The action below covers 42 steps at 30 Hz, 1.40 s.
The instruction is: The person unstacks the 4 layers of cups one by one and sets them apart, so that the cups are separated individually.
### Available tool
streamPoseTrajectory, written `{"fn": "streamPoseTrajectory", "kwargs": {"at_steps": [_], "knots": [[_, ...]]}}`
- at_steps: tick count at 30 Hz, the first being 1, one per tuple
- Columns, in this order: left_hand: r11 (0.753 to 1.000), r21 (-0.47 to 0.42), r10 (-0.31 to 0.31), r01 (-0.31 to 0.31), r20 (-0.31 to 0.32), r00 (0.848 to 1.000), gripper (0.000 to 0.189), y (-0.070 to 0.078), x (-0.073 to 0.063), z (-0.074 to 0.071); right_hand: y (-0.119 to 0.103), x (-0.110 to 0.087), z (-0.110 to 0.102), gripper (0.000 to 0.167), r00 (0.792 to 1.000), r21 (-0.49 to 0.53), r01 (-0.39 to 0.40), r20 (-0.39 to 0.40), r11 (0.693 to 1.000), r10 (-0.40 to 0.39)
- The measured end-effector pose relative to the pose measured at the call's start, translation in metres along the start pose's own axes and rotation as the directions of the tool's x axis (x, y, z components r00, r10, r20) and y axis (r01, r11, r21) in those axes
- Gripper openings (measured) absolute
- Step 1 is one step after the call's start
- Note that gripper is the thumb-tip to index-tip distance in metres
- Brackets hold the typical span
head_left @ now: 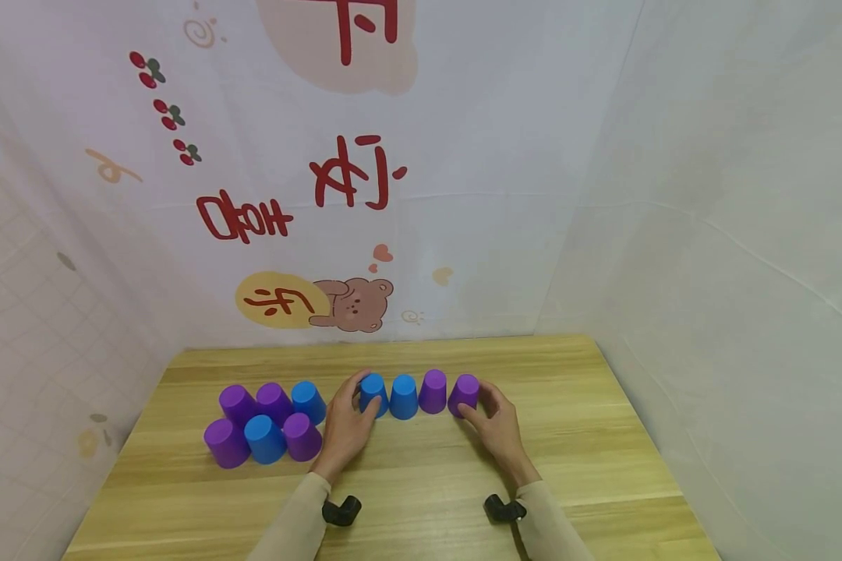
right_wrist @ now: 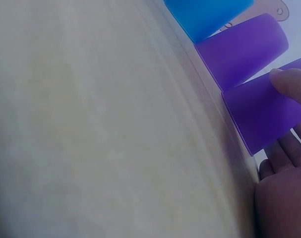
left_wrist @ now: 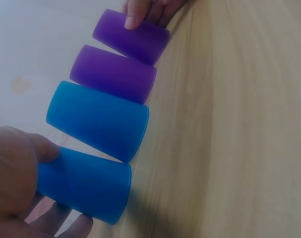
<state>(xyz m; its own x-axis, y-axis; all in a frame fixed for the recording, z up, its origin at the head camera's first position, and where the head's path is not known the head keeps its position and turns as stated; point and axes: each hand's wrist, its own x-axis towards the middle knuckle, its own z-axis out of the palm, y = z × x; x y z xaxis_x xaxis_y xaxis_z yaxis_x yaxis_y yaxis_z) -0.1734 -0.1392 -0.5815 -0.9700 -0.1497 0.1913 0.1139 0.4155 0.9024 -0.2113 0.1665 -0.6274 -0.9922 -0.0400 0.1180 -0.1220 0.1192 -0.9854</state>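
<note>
Blue cup [head_left: 372, 391], purple cup [head_left: 465, 391] | mouths down, long axes upright | left grip [head_left: 347, 425] holds blue, right grip [head_left: 502, 430] purple

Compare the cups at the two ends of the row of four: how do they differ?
Color: the left-end cup is blue; the right-end cup is purple.
Grip: the left hand holds the left-end cup; the right hand holds the right-end cup.
Neighbor: the left-end cup is beside another blue cup; the right-end cup is beside another purple cup.
Shared: both have the same tapered shape, narrow end up.
</note>
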Motion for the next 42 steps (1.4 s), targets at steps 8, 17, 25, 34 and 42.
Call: {"fn": "streamPoseTrajectory", "kwargs": {"at_steps": [8, 17, 25, 34, 42], "knots": [[1.0, -0.002, 0.012, -0.012, -0.012, 1.0, 0.055, 0.0, 0.0, -0.001, 0.001, 0.0, 0.001, 0.059, 1.0, -0.006, 0.013, 0.0, 1.0, -0.013], [0.999, 0.036, 0.024, -0.022, -0.051, 0.998, 0.053, 0.007, -0.003, -0.004, 0.0, 0.001, 0.0, 0.059, 1.0, 0.0, -0.002, 0.013, 1.0, 0.002], [0.998, 0.024, 0.059, -0.058, -0.069, 0.996, 0.052, 0.024, -0.008, -0.013, 0.0, 0.0, 0.0, 0.059, 1.0, 0.003, 0.002, 0.016, 1.0, -0.002], [0.991, 0.022, 0.131, -0.13, -0.098, 0.987, 0.052, 0.043, -0.016, -0.023, -0.001, -0.001, 0.0, 0.058, 1.0, -0.01, -0.001, 0.005, 1.0, 0.001], [0.979, 0.016, 0.203, -0.203, -0.143, 0.969, 0.054, 0.057, -0.026, -0.032, 0.0, -0.001, 0.0, 0.059, 1.0, -0.016, 0.005, 0.001, 1.0, -0.005]]}}
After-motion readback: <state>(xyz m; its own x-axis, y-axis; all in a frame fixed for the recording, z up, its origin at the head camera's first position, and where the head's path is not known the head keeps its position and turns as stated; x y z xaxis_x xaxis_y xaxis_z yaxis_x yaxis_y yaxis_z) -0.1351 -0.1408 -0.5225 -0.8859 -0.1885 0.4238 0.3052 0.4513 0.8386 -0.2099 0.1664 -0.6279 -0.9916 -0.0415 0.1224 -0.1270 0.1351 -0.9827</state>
